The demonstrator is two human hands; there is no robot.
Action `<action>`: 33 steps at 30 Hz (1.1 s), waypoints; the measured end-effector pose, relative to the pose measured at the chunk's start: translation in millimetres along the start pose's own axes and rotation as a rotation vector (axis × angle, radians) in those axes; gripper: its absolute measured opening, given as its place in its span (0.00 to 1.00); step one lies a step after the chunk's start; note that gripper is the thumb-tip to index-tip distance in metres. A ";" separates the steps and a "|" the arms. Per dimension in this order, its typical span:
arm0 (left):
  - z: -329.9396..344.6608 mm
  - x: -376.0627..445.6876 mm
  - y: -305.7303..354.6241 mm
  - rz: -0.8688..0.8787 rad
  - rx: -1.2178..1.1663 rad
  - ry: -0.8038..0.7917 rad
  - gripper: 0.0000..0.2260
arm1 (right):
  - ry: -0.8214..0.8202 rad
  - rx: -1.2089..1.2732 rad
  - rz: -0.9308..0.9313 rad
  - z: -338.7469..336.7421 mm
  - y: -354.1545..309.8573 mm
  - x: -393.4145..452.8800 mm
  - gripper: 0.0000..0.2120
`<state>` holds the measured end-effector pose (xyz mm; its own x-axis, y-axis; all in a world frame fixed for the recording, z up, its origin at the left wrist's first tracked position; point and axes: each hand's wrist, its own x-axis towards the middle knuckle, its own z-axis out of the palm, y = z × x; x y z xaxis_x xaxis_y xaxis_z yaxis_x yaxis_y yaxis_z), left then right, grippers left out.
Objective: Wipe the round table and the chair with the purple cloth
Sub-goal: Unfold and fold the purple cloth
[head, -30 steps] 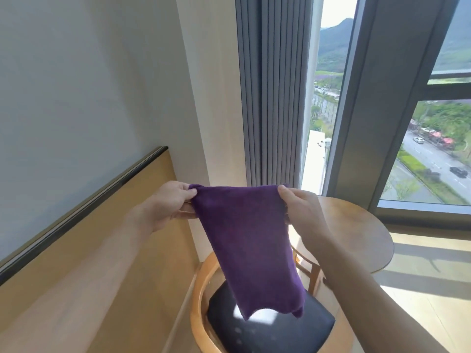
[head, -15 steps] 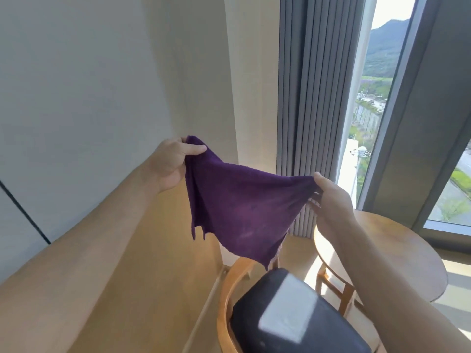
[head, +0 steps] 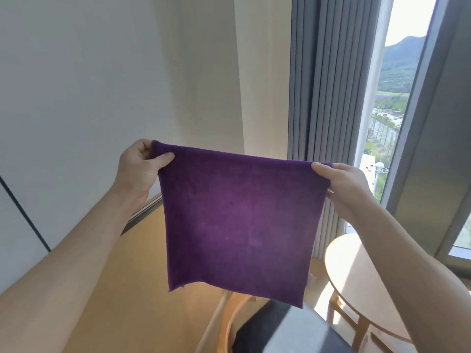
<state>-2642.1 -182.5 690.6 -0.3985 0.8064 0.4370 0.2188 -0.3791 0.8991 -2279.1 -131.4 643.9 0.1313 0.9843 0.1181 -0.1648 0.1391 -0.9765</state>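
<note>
The purple cloth [head: 237, 220] hangs spread flat in the air in front of me. My left hand [head: 139, 169] pinches its upper left corner and my right hand [head: 342, 186] pinches its upper right corner. Below it stands the chair [head: 283, 329], with a light wooden frame and a dark seat cushion partly lit by the sun. The round wooden table [head: 356, 273] is at the lower right, partly hidden behind my right forearm.
A white wall with wooden lower panelling [head: 122, 281] runs along the left. Grey curtains [head: 326, 103] hang behind the cloth, beside a tall window [head: 387, 103] and its dark frame on the right.
My hands have pulled apart and the cloth now hangs stretched out flat instead of slack and folded. The view has tilted up, showing less of the chair and table.
</note>
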 end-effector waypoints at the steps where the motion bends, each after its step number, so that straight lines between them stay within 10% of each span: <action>1: -2.0 1.6 0.4 0.020 0.025 0.021 0.11 | -0.042 0.047 -0.007 -0.1 -6.8 2.3 0.07; 6: -5.2 7.0 14.7 0.035 -0.054 -0.054 0.15 | -0.130 -0.005 -0.160 -5.8 -30.3 14.0 0.05; 14: 27.0 -5.6 41.6 0.087 0.034 -0.269 0.29 | -0.503 -0.041 -0.327 -7.5 -49.8 22.6 0.30; 33: 46.3 -50.1 19.6 -0.196 0.224 -0.310 0.49 | -0.407 -0.601 -0.276 17.9 -24.3 -4.7 0.45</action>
<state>-2576.6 -209.4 685.1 -0.1732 0.9646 0.1990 0.3674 -0.1242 0.9217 -2293.2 -137.4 670.3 -0.2980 0.9011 0.3151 0.3955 0.4170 -0.8184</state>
